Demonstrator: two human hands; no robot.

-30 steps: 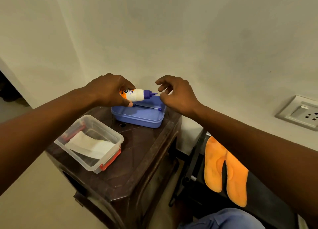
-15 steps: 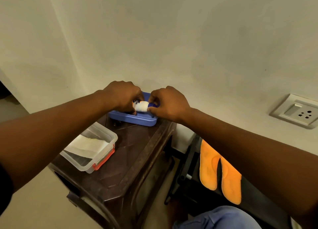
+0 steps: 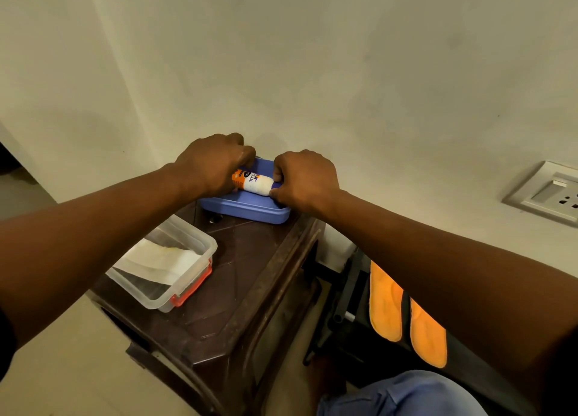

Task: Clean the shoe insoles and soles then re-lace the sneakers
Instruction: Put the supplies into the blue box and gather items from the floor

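Right hand fingers pinch the cap end of the glue bottle, left hand fingers curl round its base, probably steadying it for a twist. It sits over the blue tray at the worktop's far edge. Orange insoles wait nearby, right.

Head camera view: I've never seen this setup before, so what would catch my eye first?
First, both hands meeting at a small white and orange bottle over a blue tray at the back of a dark brown stool: the left hand holds its base, the right hand its cap end. Next, two bright orange insoles lying low on the right.
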